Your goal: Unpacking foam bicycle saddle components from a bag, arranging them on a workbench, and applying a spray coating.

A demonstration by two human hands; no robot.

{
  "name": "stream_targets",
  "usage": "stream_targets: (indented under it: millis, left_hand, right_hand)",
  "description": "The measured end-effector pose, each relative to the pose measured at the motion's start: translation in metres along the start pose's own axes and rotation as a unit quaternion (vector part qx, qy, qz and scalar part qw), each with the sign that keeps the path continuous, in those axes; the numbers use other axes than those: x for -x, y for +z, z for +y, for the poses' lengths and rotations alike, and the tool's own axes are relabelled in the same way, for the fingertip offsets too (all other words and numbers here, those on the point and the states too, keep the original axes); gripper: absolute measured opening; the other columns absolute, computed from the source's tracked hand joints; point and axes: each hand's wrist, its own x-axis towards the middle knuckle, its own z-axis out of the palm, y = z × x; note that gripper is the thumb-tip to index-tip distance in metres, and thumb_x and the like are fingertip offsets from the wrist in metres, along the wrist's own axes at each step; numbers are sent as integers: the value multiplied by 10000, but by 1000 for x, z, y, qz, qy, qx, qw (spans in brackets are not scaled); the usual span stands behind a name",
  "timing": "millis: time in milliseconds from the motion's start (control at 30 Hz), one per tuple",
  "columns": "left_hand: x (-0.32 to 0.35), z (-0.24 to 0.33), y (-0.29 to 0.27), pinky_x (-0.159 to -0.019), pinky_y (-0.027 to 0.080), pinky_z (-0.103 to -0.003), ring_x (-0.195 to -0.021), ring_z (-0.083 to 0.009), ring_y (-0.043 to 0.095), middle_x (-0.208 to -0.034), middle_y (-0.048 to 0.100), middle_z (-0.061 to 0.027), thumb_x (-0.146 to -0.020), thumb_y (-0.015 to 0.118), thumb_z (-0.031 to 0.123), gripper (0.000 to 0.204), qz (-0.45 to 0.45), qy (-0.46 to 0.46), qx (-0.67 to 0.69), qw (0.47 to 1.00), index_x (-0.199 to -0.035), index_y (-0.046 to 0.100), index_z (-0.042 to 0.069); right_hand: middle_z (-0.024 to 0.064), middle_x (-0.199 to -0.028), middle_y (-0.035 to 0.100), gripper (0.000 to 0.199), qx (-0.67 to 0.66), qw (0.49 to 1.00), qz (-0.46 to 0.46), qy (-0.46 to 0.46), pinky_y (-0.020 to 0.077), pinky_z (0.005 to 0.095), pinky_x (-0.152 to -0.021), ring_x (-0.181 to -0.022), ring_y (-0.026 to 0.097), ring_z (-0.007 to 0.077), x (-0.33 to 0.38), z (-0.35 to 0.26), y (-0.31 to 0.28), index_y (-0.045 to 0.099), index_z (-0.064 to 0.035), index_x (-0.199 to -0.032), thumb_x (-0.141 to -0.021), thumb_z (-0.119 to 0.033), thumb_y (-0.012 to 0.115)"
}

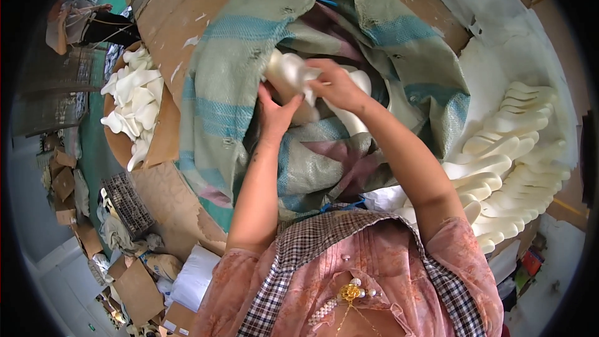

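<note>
A large woven sack, grey-green with teal and mauve stripes, lies open in front of me. Both my hands are inside its mouth, among pale foam insoles. My left hand has its thumb and fingers around the lower side of a blurred insole bundle. From the right, my right hand pinches the same bundle with bent fingers, smeared by motion. Another white insole sits below my right wrist in the sack. The sack's folds hide its depth.
Overlapping rows of cream insoles lie on a pale sheet at the right. A round carton of white insoles stands at the left. Brown cardboard lies behind the sack. Beyond are a dark crate, boxes and another person.
</note>
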Motion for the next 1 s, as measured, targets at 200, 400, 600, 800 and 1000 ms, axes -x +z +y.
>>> stream_targets:
  millis: [200, 400, 600, 800, 1000]
  left_hand:
    - [2, 10, 34, -967, 376, -381, -1155, -329, 461, -1255, 457, -224, -619, 766, 275, 868, -89, -123, -125, 981, -1293, 319, -41]
    - [0, 40, 70, -1014, 288, -446, -1207, -416, 344, -1300, 326, -313, -605, 735, 356, 1029, 20, -68, -19, 997, -1335, 172, -104]
    - [7, 43, 100, -958, 322, -499, -1155, -407, 421, -1236, 422, -258, -558, 786, 310, 975, 72, 44, -264, 961, -1320, 259, 9]
    - [-41, 65, -19, -909, 427, -340, -1084, -232, 533, -1105, 577, -121, -722, 606, 58, 533, -116, -66, 59, 989, -1229, 445, 28]
    - [-8, 150, -21, -1058, 195, -513, -1288, -398, 270, -1355, 368, -176, -561, 626, 52, 401, -389, 294, -314, 815, -961, 607, 34]
  right_hand:
    - [139, -870, 631, 239, 442, 868, -41, 222, 492, 403, -738, -828, 603, 330, 56, 65, -102, 604, -44, -807, -765, -276, 636]
    - [179, -986, 624, 390, 499, 815, -223, 194, 499, 395, -776, -898, 609, 299, 87, 46, -22, 598, -60, -945, -726, -383, 616]
    - [180, -1163, 402, 558, 439, 857, -144, 229, 482, 398, -807, -994, 512, 354, 126, 52, 12, 436, -73, -1180, -693, -215, 669]
    - [213, -1104, 442, 582, 240, 952, 58, 183, 461, 399, -876, -980, 516, 385, 114, 52, -45, 497, -37, -1116, -574, -137, 684]
    - [122, -1011, 622, 547, 1, 952, -220, 212, 439, 294, -840, -932, 560, 181, 38, -29, -114, 590, 6, -1121, -610, -182, 645]
